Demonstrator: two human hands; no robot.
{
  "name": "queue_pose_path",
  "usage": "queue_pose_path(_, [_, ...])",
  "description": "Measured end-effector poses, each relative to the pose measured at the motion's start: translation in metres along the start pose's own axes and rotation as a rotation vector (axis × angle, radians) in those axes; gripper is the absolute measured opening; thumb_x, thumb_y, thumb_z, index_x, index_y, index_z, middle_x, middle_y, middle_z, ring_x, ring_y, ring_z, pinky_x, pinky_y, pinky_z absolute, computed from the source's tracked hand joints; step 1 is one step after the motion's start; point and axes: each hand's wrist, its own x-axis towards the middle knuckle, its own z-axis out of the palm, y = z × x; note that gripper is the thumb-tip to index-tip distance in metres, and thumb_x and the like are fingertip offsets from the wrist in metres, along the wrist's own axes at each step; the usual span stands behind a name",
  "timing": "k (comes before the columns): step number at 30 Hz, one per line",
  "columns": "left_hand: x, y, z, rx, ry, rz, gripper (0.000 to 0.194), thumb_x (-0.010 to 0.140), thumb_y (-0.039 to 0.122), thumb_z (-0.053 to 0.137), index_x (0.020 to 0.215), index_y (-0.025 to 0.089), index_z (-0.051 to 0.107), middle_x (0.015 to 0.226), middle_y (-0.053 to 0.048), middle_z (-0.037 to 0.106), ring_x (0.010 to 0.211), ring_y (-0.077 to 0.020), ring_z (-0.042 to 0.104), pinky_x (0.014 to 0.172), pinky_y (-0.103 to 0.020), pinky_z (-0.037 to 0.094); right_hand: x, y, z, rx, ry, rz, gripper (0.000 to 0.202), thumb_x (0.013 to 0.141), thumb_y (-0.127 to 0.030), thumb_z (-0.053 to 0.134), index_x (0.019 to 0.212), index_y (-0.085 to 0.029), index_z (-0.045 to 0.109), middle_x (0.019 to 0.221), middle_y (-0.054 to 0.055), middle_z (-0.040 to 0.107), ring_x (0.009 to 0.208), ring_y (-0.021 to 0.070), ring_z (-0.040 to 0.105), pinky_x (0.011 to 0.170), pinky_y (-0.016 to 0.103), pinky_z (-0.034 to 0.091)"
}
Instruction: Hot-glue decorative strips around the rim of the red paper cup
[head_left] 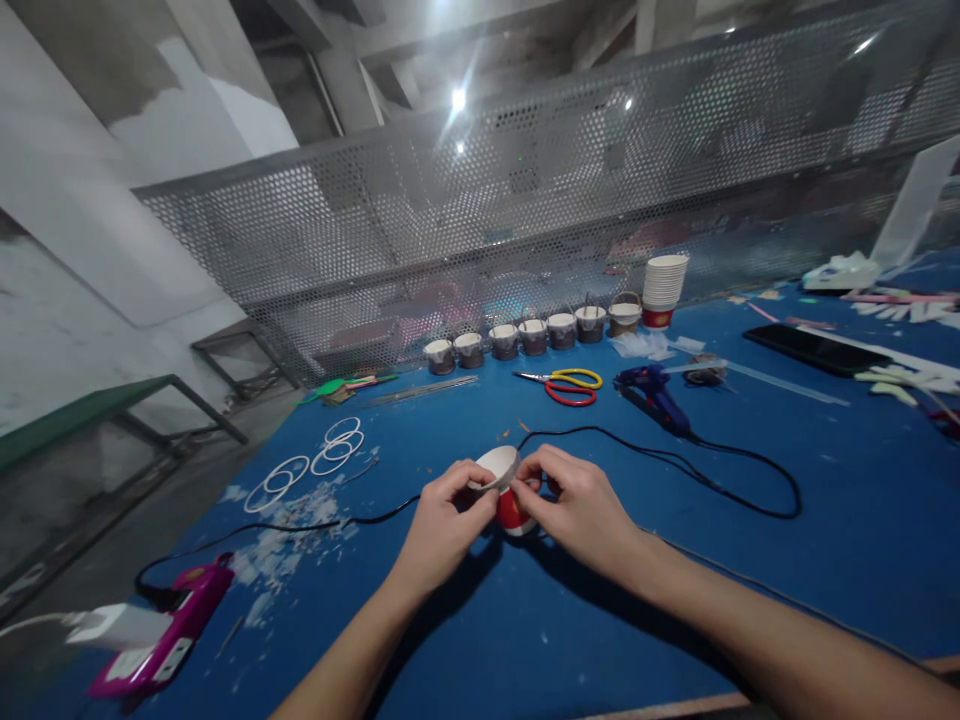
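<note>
Between my two hands, near the middle of the blue table, is a red and white paper cup (513,512) with its open top tilted a little. A greyish band runs around its rim. My left hand (459,508) pinches the rim on the left side, thumb in front. My right hand (571,492) closes thumb and fingers on the cup's right side, at the band. A grey cord (720,568) trails from near my right hand along the table to the lower right. The exact contact under my right fingertips is hidden.
Beyond the cup lie scissors (571,386) and a blue glue gun (654,396) with a black cable. Several wrapped cups (532,338) and a cup stack (664,290) line the mesh. White rings (337,446), scraps and a pink power strip (180,625) are left; a phone (816,348) is right.
</note>
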Motion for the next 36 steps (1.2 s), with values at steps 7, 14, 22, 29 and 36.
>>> queue_pose_path(7, [0.002,0.005,-0.003,-0.087,0.065,-0.097,0.011,0.068,0.026,0.059,0.063,0.017,0.062,0.055,0.003,0.053,0.055,-0.0122,0.047,0.056,-0.023,0.039,0.0,-0.001,-0.002,0.014,0.028,-0.042,0.01,0.082,-0.017,0.053,0.076,-0.02,0.061,0.073,0.002,0.063,0.063,0.0142,0.057,0.059,0.025,0.041])
queue_pose_path(14, [0.003,0.001,-0.005,-0.183,0.045,-0.098,0.013,0.067,0.029,0.061,0.068,0.017,0.066,0.064,0.0,0.062,0.062,-0.0146,0.054,0.06,-0.025,0.045,-0.002,-0.003,-0.003,-0.034,0.006,-0.139,0.017,0.087,-0.018,0.049,0.077,-0.019,0.062,0.071,0.002,0.062,0.057,0.0129,0.054,0.053,0.023,0.039])
queue_pose_path(22, [0.006,-0.005,-0.004,-0.131,0.138,-0.047,0.014,0.069,0.029,0.062,0.065,0.016,0.064,0.062,0.002,0.06,0.061,-0.0131,0.051,0.061,-0.023,0.043,-0.008,-0.017,-0.015,-0.153,-0.103,-0.353,0.017,0.09,-0.021,0.05,0.089,-0.019,0.066,0.081,0.007,0.07,0.067,0.0171,0.062,0.063,0.028,0.047])
queue_pose_path(29, [0.009,-0.007,-0.006,-0.117,0.217,-0.054,0.017,0.069,0.033,0.06,0.067,0.016,0.063,0.064,0.001,0.06,0.059,-0.0129,0.05,0.058,-0.022,0.04,-0.006,0.011,-0.083,-0.289,0.209,-0.422,0.013,0.084,-0.026,0.057,0.092,-0.024,0.067,0.085,0.007,0.074,0.077,0.0214,0.069,0.076,0.036,0.052])
queue_pose_path(36, [0.01,-0.011,-0.004,-0.118,0.206,-0.025,0.015,0.071,0.031,0.061,0.069,0.016,0.064,0.065,0.001,0.061,0.059,-0.0123,0.051,0.058,-0.022,0.041,0.03,0.091,-0.153,-0.037,0.7,0.52,0.015,0.078,-0.028,0.055,0.087,-0.018,0.06,0.096,0.015,0.068,0.085,0.0223,0.066,0.068,0.033,0.051])
